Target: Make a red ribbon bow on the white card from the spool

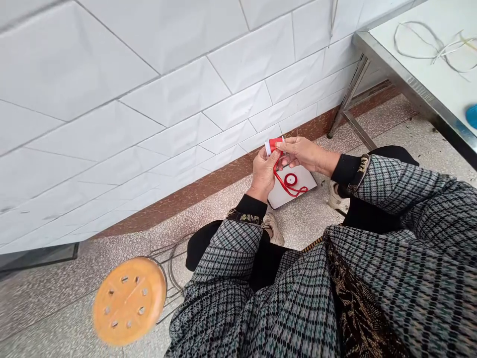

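Both my hands are raised in front of me around a spool of red ribbon [276, 144] with white end discs. My left hand [264, 171] grips its near left side, fingers closed. My right hand [302, 152] pinches the ribbon on the right side with thumb and fingers. From between the hands a loose red ribbon [286, 186] hangs down and loops over a flat white tile or box lid [278, 195] on the floor. A second, smaller roll of red ribbon [291, 179] lies flat on that white surface.
A round orange stool [128, 302] with metal legs stands at lower left. A metal-edged table [417, 92] at upper right bears thin white cords [439, 52] and a blue object [472, 116]. Ahead is a white tiled wall [179, 99]. My shoes [274, 229] flank the white surface.
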